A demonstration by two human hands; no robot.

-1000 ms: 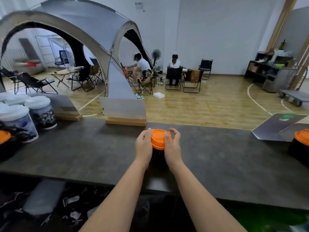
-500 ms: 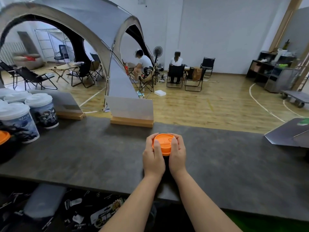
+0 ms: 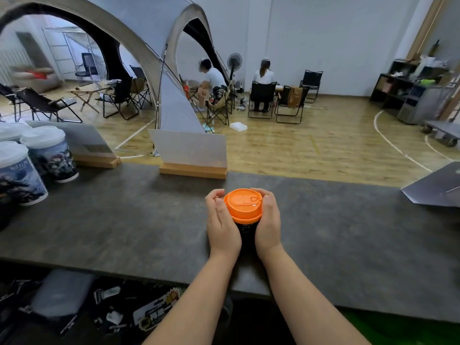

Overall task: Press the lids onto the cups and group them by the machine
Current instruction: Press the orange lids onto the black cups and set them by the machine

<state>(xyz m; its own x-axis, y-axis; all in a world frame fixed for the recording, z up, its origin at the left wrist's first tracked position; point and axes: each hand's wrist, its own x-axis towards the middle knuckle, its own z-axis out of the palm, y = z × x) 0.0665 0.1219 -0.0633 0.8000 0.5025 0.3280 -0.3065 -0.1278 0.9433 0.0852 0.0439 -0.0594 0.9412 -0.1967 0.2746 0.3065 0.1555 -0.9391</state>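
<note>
Both hands cup the black paper cup point(image 3: 245, 230) on the dark counter point(image 3: 124, 220): left hand point(image 3: 222, 224) and right hand point(image 3: 268, 224) curled round its sides, likely steadying it to seat the round orange plastic lid point(image 3: 243, 203). White-lidded printed cups point(image 3: 48, 153) stand far left of the grip.

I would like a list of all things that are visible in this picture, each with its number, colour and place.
black cup: one, black, counter middle, between both hands
orange lid: one, orange, on top of the black cup
printed cups: at least three, white lids, dark pictures, counter left
counter: one, dark grey, across the foreground
sign stands: two, pale panels in wooden bases, counter's far edge
tent: one, grey, left background
folding chairs: several, black, on the wooden floor
fan: one, black, beside the tent
seated people: two, white shirts, background
left hand: holds the cup's left side
right hand: holds the cup's right side
</note>
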